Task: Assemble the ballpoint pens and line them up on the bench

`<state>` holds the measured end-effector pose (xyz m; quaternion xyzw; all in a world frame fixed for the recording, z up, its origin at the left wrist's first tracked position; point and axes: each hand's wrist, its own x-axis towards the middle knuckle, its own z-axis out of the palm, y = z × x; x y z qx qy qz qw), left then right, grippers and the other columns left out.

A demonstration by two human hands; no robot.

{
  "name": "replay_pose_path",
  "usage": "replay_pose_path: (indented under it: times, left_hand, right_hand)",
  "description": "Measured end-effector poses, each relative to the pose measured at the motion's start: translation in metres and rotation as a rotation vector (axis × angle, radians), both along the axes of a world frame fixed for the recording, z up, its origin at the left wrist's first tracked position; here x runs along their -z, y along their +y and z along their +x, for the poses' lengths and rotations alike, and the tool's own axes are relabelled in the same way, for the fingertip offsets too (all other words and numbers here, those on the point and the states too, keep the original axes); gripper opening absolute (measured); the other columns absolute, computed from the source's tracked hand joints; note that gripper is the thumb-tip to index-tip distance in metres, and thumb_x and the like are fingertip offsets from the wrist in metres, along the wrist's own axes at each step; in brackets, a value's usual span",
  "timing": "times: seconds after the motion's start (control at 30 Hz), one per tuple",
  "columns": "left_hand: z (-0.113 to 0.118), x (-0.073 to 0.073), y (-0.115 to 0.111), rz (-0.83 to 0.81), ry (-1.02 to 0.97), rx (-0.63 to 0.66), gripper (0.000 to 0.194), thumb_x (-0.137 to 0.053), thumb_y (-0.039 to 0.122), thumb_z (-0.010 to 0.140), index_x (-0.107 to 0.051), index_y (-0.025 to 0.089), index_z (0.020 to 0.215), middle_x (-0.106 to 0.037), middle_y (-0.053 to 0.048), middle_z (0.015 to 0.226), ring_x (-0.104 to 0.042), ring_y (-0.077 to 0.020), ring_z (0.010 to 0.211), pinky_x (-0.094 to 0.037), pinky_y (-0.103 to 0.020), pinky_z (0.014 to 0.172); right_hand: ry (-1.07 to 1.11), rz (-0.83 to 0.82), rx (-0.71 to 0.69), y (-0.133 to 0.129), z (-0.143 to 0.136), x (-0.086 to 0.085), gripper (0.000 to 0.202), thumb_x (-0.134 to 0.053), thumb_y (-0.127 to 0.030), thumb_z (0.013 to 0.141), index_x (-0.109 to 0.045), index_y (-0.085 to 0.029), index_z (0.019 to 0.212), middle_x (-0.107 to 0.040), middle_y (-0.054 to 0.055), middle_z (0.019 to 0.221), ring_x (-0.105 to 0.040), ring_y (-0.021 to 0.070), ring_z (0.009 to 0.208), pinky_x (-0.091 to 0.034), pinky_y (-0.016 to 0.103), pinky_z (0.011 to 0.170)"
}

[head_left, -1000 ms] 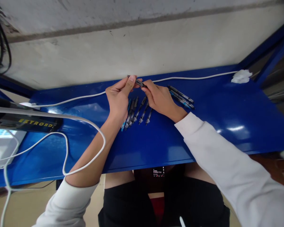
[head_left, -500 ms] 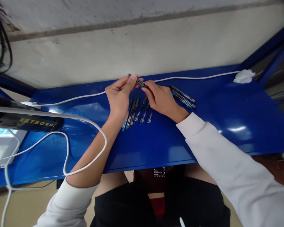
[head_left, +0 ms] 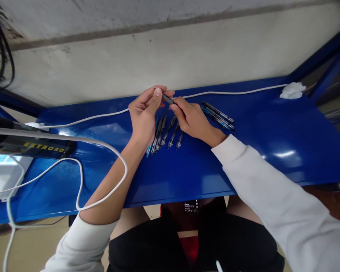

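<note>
Between both hands, near the back edge of the blue table, is a dark grey pen (head_left: 167, 99), its ends partly covered by fingers. My left hand (head_left: 145, 109) pinches its upper left end with thumb and fingers. The thumb and forefinger of my right hand (head_left: 193, 119) close around its lower right end. Below the hands lies a row of several pens (head_left: 164, 133), black ones with clear barrels and a blue one at the left. A second bunch of pens (head_left: 218, 114) rests just right of my right hand.
A white cable (head_left: 229, 93) runs along the back of the blue table (head_left: 181, 177) to crumpled white paper (head_left: 292, 91). Another white cable (head_left: 124, 160) loops over my left forearm. A black box (head_left: 45, 145) stands at the left. A lit phone screen (head_left: 190, 206) shows below the table edge.
The pen has turned slightly and shifted a little to the right between my fingers. My left hand has moved slightly right; the pens on the table look the same.
</note>
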<state>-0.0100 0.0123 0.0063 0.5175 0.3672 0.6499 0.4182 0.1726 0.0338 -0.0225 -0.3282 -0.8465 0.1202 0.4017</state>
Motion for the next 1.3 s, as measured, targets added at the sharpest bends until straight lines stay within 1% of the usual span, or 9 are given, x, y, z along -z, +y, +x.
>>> replay_pose_path:
  times: [0.13, 0.3, 0.47, 0.6, 0.77, 0.87, 1.07, 1.23, 1.3]
  left_hand:
    - [-0.0011, 0.0022, 0.0015, -0.015, 0.009, -0.044, 0.026, -0.087, 0.054, 0.101, -0.089, 0.029, 0.107, -0.089, -0.006, 0.113, -0.083, -0.0264, 0.109, -0.067, -0.041, 0.095]
    - [-0.0005, 0.0033, 0.0034, -0.019, -0.009, -0.106, 0.024, -0.091, 0.051, 0.099, -0.089, 0.028, 0.095, -0.088, -0.005, 0.104, -0.08, -0.0213, 0.092, -0.066, -0.038, 0.087]
    - [-0.0003, 0.0017, 0.0049, -0.062, 0.01, -0.173, 0.029, -0.094, 0.053, 0.095, -0.082, 0.028, 0.086, -0.086, -0.002, 0.095, -0.079, -0.0206, 0.091, -0.065, -0.036, 0.083]
    - [0.0004, 0.0027, 0.0057, -0.064, -0.011, -0.194, 0.034, -0.096, 0.048, 0.094, -0.075, 0.026, 0.078, -0.08, -0.001, 0.084, -0.077, -0.0178, 0.085, -0.062, -0.033, 0.078]
    - [0.0039, 0.004, 0.0043, -0.023, -0.037, -0.161, 0.04, -0.098, 0.047, 0.091, -0.071, 0.023, 0.075, -0.073, 0.0, 0.077, -0.074, -0.0157, 0.08, -0.056, -0.031, 0.074]
    - [0.0042, 0.0045, 0.0045, -0.035, -0.032, -0.175, 0.043, -0.098, 0.052, 0.09, -0.069, 0.024, 0.076, -0.071, 0.001, 0.076, -0.073, -0.0161, 0.081, -0.058, -0.032, 0.076]
    - [0.0011, 0.0089, 0.0079, -0.044, 0.007, -0.144, 0.035, -0.092, 0.056, 0.096, -0.074, 0.028, 0.085, -0.079, -0.001, 0.089, -0.078, -0.0203, 0.094, -0.064, -0.036, 0.085]
    - [-0.002, 0.0074, 0.0063, -0.078, -0.014, -0.068, 0.025, -0.089, 0.055, 0.099, -0.084, 0.031, 0.103, -0.086, -0.004, 0.113, -0.081, -0.0229, 0.102, -0.065, -0.037, 0.086]
    - [-0.0026, 0.006, 0.0047, -0.074, -0.01, -0.042, 0.025, -0.091, 0.054, 0.097, -0.086, 0.033, 0.109, -0.086, -0.005, 0.121, -0.082, -0.0255, 0.111, -0.065, -0.037, 0.089]
  right_hand:
    - [-0.027, -0.017, 0.013, 0.001, -0.0007, 0.0011, 0.044, -0.027, -0.056, 0.126, -0.058, -0.025, 0.124, -0.065, 0.003, 0.09, -0.063, 0.0207, 0.073, -0.038, 0.034, 0.07]
    - [-0.039, 0.008, 0.033, 0.0001, -0.0013, 0.0001, 0.046, -0.028, -0.056, 0.126, -0.06, -0.023, 0.125, -0.069, 0.004, 0.095, -0.065, 0.021, 0.076, -0.04, 0.035, 0.072]
    - [-0.045, 0.006, 0.033, -0.0002, -0.0023, -0.0015, 0.046, -0.027, -0.053, 0.127, -0.061, -0.023, 0.128, -0.076, 0.008, 0.106, -0.071, 0.0235, 0.089, -0.046, 0.036, 0.079]
    - [-0.04, -0.016, 0.03, 0.0025, -0.0032, 0.0015, 0.038, -0.033, -0.052, 0.126, -0.058, -0.023, 0.128, -0.076, 0.01, 0.117, -0.072, 0.0256, 0.096, -0.05, 0.037, 0.082]
    - [-0.011, -0.084, -0.017, 0.0049, -0.0023, 0.0064, 0.034, -0.038, -0.051, 0.125, -0.052, -0.024, 0.139, -0.075, 0.008, 0.11, -0.071, 0.0255, 0.09, -0.053, 0.038, 0.082]
    - [-0.012, -0.078, -0.009, 0.0037, -0.0019, 0.0049, 0.038, -0.039, -0.057, 0.124, -0.053, -0.024, 0.137, -0.075, 0.008, 0.11, -0.071, 0.0258, 0.09, -0.052, 0.038, 0.081]
    - [-0.028, -0.048, -0.002, 0.0012, -0.0023, 0.0002, 0.043, -0.024, -0.056, 0.125, -0.055, -0.026, 0.122, -0.072, 0.008, 0.106, -0.068, 0.0259, 0.089, -0.049, 0.038, 0.082]
    - [0.015, -0.06, 0.012, 0.006, -0.001, 0.0042, 0.042, -0.027, -0.06, 0.124, -0.052, -0.027, 0.127, -0.069, 0.007, 0.103, -0.068, 0.0263, 0.085, -0.052, 0.04, 0.081]
    - [0.036, -0.064, 0.008, 0.0079, -0.0004, 0.006, 0.042, -0.028, -0.062, 0.124, -0.05, -0.027, 0.131, -0.068, 0.006, 0.102, -0.068, 0.0265, 0.086, -0.054, 0.041, 0.082]
